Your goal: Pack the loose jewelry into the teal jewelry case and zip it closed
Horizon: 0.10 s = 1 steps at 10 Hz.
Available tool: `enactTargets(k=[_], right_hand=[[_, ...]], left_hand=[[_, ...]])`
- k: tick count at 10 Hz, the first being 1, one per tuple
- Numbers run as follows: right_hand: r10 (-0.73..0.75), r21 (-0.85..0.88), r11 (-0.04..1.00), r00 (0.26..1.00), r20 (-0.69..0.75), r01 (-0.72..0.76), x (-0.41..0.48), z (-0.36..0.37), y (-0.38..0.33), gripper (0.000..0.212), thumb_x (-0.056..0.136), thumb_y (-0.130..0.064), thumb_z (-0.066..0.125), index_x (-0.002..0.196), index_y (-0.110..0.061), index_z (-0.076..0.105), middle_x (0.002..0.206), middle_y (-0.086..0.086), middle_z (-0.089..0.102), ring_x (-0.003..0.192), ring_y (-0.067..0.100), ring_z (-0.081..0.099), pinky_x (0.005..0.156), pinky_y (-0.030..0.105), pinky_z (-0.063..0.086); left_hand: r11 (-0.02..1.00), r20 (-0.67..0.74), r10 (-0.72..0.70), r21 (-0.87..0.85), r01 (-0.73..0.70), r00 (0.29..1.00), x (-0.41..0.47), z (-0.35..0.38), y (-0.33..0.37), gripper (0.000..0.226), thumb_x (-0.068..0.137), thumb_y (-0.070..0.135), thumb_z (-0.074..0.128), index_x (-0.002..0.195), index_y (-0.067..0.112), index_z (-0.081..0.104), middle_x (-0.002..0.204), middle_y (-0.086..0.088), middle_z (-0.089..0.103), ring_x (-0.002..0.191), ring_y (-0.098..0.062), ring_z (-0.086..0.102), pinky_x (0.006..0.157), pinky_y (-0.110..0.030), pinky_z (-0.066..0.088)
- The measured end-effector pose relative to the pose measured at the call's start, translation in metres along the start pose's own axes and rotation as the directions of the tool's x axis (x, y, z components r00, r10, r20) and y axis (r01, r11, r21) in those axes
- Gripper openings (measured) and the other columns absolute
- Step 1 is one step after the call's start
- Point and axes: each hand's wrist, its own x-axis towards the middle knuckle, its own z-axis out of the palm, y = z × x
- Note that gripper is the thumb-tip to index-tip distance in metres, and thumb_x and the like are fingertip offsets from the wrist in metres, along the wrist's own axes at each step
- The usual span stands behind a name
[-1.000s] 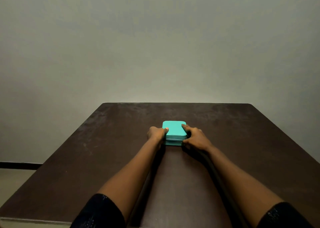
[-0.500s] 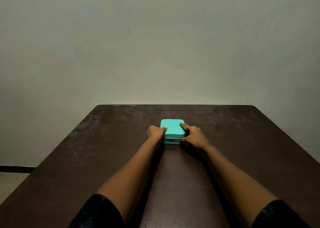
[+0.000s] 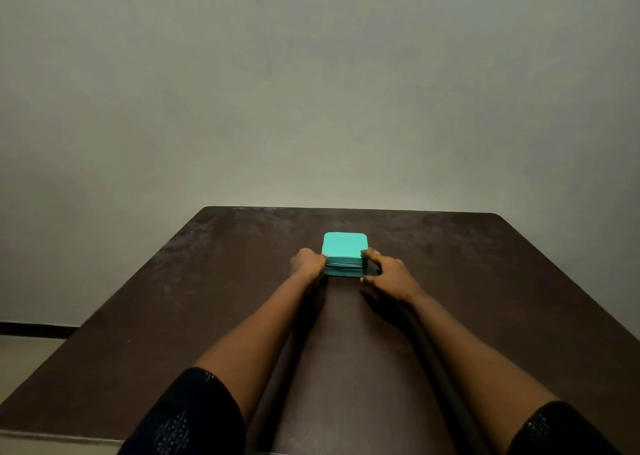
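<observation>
Case: the teal case (image 3: 344,246) lies flat with its lid down on the dark table (image 3: 207,298), at twelve o'clock from me, about mid-table. I see no loose jewelry outside it.
Handling: I judge it light, with a fairly stiff shell and smooth skin. It is likely to skid if I pull on one side only. Whatever is inside is small and delicate, so I keep it level.
Where to hold: its nine and three o'clock sides, clear of the zipper line (image 3: 343,265) along its six o'clock face.
Left hand: my left hand (image 3: 307,263) grips the nine o'clock side, fingers curled narrow and thumb tip on the lid's edge.
Right hand: my right hand (image 3: 388,276) is at the four o'clock corner, thumb on the lid and fingers curled close against the case. I cannot tell whether they pinch a zipper pull.
Zipper: I cannot tell how far it is closed.
Around: my dark sleeves (image 3: 194,416) are at six o'clock.
</observation>
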Motion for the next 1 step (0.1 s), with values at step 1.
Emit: enactTargets(k=[1], right_hand=[[-0.049, -0.03, 0.998, 0.995, -0.089, 0.047, 0.0047, 0.0068, -0.0139, 0.053, 0.093, -0.023, 0.053, 0.142, -0.011, 0.037, 0.154, 0.004, 0.028, 0.139, 0.024, 0.032, 0.114, 0.03, 0.023]], left_hand=[[0.998, -0.126, 0.034, 0.053, -0.027, 0.991, -0.0145, -0.005, 0.0169, 0.038, 0.095, 0.028, 0.049, 0.118, 0.001, 0.061, 0.125, -0.019, 0.059, 0.113, -0.035, 0.058, 0.094, -0.037, 0.048]])
